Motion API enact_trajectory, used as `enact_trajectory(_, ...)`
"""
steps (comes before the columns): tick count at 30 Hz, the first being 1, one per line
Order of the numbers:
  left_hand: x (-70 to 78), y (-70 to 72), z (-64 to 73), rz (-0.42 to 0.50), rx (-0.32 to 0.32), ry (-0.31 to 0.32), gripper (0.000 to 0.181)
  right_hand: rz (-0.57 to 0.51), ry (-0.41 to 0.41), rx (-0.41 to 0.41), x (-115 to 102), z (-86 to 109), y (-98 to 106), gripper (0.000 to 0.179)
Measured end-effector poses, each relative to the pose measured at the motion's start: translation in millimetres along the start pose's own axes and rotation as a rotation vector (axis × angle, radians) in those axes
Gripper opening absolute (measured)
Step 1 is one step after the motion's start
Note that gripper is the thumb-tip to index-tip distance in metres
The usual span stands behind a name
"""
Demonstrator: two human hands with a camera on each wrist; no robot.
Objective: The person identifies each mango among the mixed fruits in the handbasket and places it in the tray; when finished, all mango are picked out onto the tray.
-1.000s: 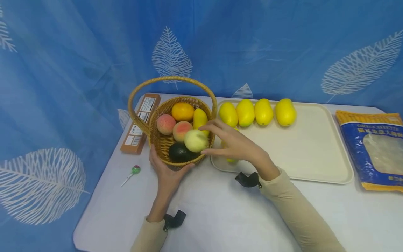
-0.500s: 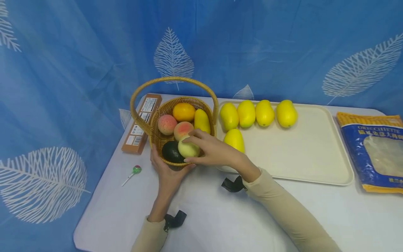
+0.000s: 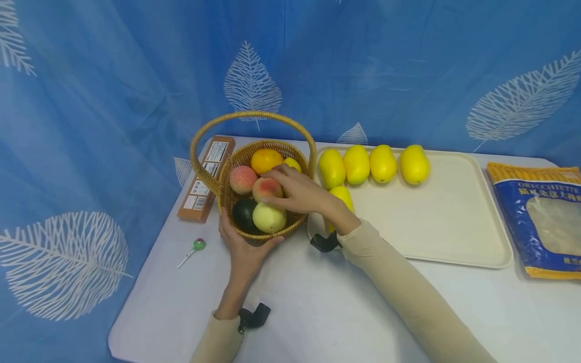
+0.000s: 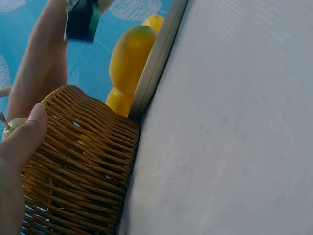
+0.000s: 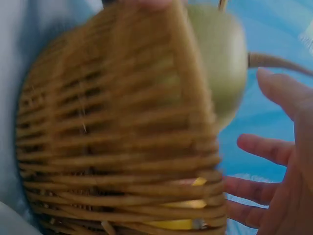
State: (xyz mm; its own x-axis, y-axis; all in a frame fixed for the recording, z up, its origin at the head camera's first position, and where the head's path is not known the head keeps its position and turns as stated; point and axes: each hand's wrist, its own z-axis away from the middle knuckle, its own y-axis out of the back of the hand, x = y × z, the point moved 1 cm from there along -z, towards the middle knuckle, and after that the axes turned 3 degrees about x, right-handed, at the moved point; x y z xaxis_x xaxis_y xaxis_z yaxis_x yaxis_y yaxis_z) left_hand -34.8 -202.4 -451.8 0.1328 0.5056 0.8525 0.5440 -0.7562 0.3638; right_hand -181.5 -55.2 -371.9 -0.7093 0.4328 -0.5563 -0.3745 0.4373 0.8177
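The wicker basket (image 3: 297, 224) holds a pale green pear (image 3: 270, 218), a dark avocado (image 3: 244, 214), two pink peaches (image 3: 242, 180), an orange fruit (image 3: 266, 161) and a yellow mango (image 3: 292, 164) partly covered by my right hand. My left hand (image 3: 242, 252) grips the basket's near side, its thumb (image 4: 32, 125) at the rim. Over the basket is my right hand (image 3: 299, 191), thumb and fingertips beside the nearer peach (image 3: 268, 187). In the right wrist view its fingers (image 5: 264, 149) are spread past the rim, with nothing between them.
Right of the basket lies a cream tray (image 3: 454, 217) with several yellow mangoes (image 3: 356, 165); my right forearm crosses its near left corner. A blue pasta bag (image 3: 540, 222) lies far right. A brown box (image 3: 192, 204) and a lollipop (image 3: 198, 244) lie to the left.
My right hand has moved left with the pear, set it down beside the avocado and let go, then shifted up toward the peach. The avocado was nudged left. My left hand stays on the basket.
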Motion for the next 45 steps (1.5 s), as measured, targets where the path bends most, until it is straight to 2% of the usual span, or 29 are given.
enact_trajectory(3, -1.3, 0.5, 0.8, -0.002, 0.008, -0.005, 0.139, 0.007, -0.015, -0.016, 10.5, -13.7, -4.4, 0.068)
enact_trajectory(7, -1.9, 0.7, 0.8, 0.002, 0.002, -0.01, 0.139, 0.034, -0.076, -0.055, 20.1, -25.5, -7.9, 0.074)
enact_trajectory(15, -2.8, 1.6, -0.8, 0.024, 0.002, -0.022, 0.139, 0.042, -0.184, -0.083, 20.2, -38.9, -5.2, 0.073)
enact_trajectory(18, -1.5, 1.4, -1.2, 0.038, 0.004, -0.035, 0.139, 0.095, -0.185, -0.115, 19.5, -39.8, -5.1, 0.074)
enact_trajectory(23, -0.6, 1.9, -1.0, 0.035, 0.004, -0.018, 0.138, 0.218, -0.168, -0.185, 19.0, -38.8, -7.8, 0.074)
enact_trajectory(30, -1.4, 2.5, -0.5, 0.006, -0.004, 0.004, 0.137, 0.312, -0.162, -0.213, 18.3, -38.0, -11.9, 0.069)
enact_trajectory(38, 0.6, 2.6, 0.0, 0.018, -0.016, 0.026, 0.137, 0.351, -0.16, -0.187, 19.0, -37.5, -17.1, 0.067)
enact_trajectory(45, 1.1, 3.6, -0.5, 0.023, -0.017, 0.016, 0.138, 0.357, -0.137, -0.15, 18.4, -34.8, -14.7, 0.068)
